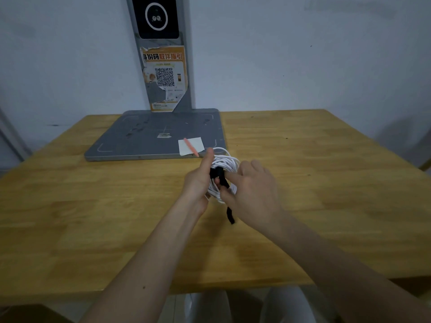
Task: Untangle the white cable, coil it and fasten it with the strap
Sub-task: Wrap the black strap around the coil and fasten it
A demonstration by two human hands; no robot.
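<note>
The white cable is wound into a coil and held above the middle of the wooden table. My left hand grips the coil's left side, thumb pointing up along it. A black strap is wrapped across the coil, and its loose tail hangs down below my right hand. My right hand pinches the strap against the coil with thumb and forefinger. The lower part of the coil is hidden behind my fingers.
A grey flat base plate with an upright post stands at the table's back, against the wall. A white paper slip with a pink pen lies on the plate's near right corner, just behind the coil.
</note>
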